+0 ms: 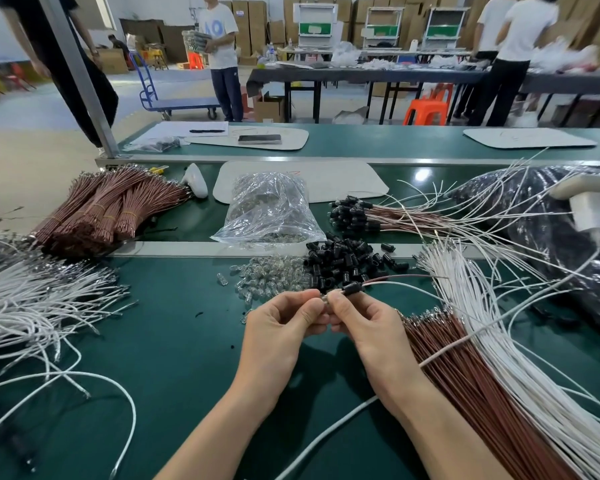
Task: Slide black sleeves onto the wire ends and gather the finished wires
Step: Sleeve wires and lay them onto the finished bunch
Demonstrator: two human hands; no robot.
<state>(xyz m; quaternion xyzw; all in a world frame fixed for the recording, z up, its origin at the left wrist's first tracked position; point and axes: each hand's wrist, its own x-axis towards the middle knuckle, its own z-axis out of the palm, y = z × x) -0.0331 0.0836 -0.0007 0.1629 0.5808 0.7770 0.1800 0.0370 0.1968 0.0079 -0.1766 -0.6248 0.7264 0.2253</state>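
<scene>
My left hand and my right hand meet over the green table, fingertips pinching a small clear part between them. A black sleeve sits on a white and a brown wire just beyond my right fingertips; the wires run off to the right. Loose black sleeves lie piled just behind my hands, beside a heap of small clear bulbs. Finished wires with black sleeves lie gathered further back on the right.
Brown wires and white wires fan out at my right. Tangled white wires lie at the left, bundled brown wires behind them. A clear bag and a dark bag sit at the back. People stand beyond the benches.
</scene>
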